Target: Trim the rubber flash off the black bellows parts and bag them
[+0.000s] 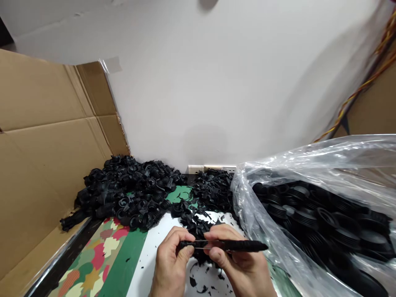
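Observation:
My left hand (174, 255) pinches a small black rubber part (183, 245) between thumb and fingers; most of it is hidden. My right hand (239, 260) is closed around a black-handled tool with two thin metal blades (247, 246), like thread snips or tweezers; which of these I cannot tell. Its handle points right, and its two blades span the gap between my hands, reaching the part at my left fingertips. Below and behind the hands, thin black rubber scraps (198, 225) lie on the white surface (154, 251).
A heap of ribbed black rubber parts (133, 189) sits at left, beside a tall cardboard sheet (46, 156). More scraps (213, 185) are piled by the wall near a power strip (195, 169). At right, a clear plastic bag (247, 206) holds several ribbed black rubber parts (306, 216).

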Available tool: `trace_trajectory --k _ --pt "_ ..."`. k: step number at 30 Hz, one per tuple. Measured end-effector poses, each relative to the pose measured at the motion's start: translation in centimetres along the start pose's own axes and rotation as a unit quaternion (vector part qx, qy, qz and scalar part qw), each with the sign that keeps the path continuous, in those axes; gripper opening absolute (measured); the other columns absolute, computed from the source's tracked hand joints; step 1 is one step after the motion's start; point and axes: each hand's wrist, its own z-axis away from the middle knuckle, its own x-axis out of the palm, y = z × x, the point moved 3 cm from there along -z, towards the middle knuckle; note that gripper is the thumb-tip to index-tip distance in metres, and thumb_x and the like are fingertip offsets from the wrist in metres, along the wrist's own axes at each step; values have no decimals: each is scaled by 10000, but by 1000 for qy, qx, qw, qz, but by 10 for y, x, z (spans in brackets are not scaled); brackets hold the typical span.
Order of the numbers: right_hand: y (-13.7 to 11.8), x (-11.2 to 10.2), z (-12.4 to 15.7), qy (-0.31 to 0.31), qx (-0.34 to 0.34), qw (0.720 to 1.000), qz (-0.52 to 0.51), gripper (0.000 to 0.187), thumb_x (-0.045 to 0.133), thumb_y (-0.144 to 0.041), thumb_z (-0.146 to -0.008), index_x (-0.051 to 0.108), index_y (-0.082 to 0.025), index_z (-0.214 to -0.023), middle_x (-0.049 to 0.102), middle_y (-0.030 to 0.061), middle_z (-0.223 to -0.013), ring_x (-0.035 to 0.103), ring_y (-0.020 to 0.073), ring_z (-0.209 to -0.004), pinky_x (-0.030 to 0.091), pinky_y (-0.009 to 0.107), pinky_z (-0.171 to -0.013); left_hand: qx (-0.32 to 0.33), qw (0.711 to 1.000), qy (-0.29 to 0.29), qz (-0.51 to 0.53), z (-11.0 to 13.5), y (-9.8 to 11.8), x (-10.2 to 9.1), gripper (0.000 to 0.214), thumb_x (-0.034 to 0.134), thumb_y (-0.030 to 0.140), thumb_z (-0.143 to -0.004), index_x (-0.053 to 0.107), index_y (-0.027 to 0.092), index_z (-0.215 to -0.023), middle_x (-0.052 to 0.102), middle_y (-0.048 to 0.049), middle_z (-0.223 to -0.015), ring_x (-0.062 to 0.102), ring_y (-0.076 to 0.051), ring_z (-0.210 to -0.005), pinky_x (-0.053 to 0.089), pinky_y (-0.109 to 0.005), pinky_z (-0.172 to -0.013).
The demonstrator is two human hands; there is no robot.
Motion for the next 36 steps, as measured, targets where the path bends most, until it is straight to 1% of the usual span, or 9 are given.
trace_trajectory --k 10,17,21,23,26,29,32,34,36 --pt "-2 3 1 12 -76 996 52 94 689 -318 -767 702 -239 -815 644 37 -746 612 180 -689 523 281 -616 12 1000 1 -21 1 -4 -1 102 587 132 -716 660 200 -738 616 -26 -769 582 -198 -763 468 -271 -688" --pt "-4 3 0 6 -65 996 66 87 679 -316 -772 696 -233 -789 644 38 -741 608 179 -662 508 278 -595 6 1000 4 -20 1 -1 -1 90 592 137 -708 661 195 -711 617 -29 -742 583 -204 -740 474 -278 -670" --pt "-8 7 2 3 -85 992 94 99 660 -335 -787 690 -242 -771 644 32 -699 603 181 -629 501 280 -579 9 1000 3 -22 1 -3 1 94 590 128 -707 654 196 -707 608 -24 -739 580 -195 -732 470 -268 -661" --pt "-10 9 5 -5 -111 985 135 84 642 -313 -804 688 -250 -773 647 29 -689 605 172 -602 494 265 -553 10 1000 -1 -22 2 -4 2 94 590 128 -706 658 194 -712 608 -26 -735 580 -194 -728 470 -264 -650" --pt "-12 6 6 -22 -182 959 216 105 607 -181 -817 685 -250 -831 664 40 -752 625 164 -626 492 242 -550 18 1000 -13 -15 3 -4 3 94 590 137 -713 665 191 -726 612 -29 -740 585 -194 -728 474 -264 -650" --pt "-13 -8 -1 16 -211 947 243 146 598 -119 -800 663 -237 -856 660 47 -790 638 174 -690 498 253 -596 20 1000 -4 -2 4 -2 3 94 604 135 -699 672 193 -725 623 -29 -751 588 -195 -744 478 -268 -677" --pt "-11 -21 -10 79 -138 964 212 28 626 -231 -794 651 -221 -786 642 31 -728 608 171 -628 477 273 -570 -1 1000 16 17 2 -1 2 95 626 134 -663 687 190 -711 640 -35 -754 594 -206 -765 486 -275 -693" --pt "-8 -21 -14 82 -25 983 162 171 604 -350 -807 624 -204 -721 593 2 -599 553 150 -526 444 268 -516 -13 999 26 29 1 -2 1 96 641 141 -643 699 185 -706 653 -44 -763 600 -214 -775 492 -280 -697" --pt "-3 -16 -13 60 110 988 86 292 550 -448 -826 576 -192 -688 499 -39 -457 467 122 -417 381 247 -438 -20 999 34 35 0 -2 0 104 652 145 -628 709 181 -707 663 -50 -773 607 -220 -783 496 -283 -703"
